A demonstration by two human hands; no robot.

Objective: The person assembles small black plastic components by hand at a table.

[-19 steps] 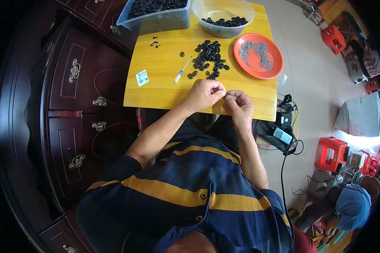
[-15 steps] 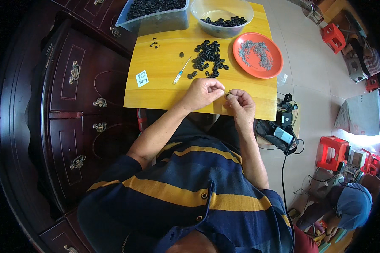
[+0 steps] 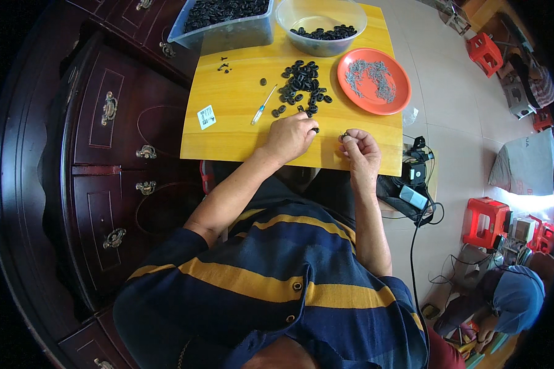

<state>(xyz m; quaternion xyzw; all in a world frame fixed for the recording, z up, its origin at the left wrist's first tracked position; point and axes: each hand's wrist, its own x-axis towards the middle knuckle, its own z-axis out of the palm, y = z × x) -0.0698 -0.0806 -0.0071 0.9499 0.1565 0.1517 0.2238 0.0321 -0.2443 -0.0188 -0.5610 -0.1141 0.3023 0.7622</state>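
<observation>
Just short of the pile of small black oval parts (image 3: 301,85), my left hand (image 3: 289,136) is closed, palm down, with a black oval part (image 3: 316,130) between its fingertips. My right hand (image 3: 362,149), nearer the table's right side, pinches another small dark part (image 3: 345,135) between thumb and forefinger. Its exact shape is mostly covered by the fingers. Both hands are above the near edge of the yellow table (image 3: 228,138), a short gap apart. Left of the pile lies a small screwdriver (image 3: 258,114) with a clear bluish handle.
An orange plate (image 3: 404,92) of thin grey metal pins is at the right. Behind stand a clear bowl (image 3: 358,34) and a bluish bin (image 3: 228,38), both holding black parts. A white square label (image 3: 207,117) lies at left. Dark drawers (image 3: 114,203) flank the table; cables (image 3: 415,246) run at right.
My hands have moved apart. The left went slightly left and now shows a black oval part at its fingertips; the right shifted a little right, still pinching its part.
</observation>
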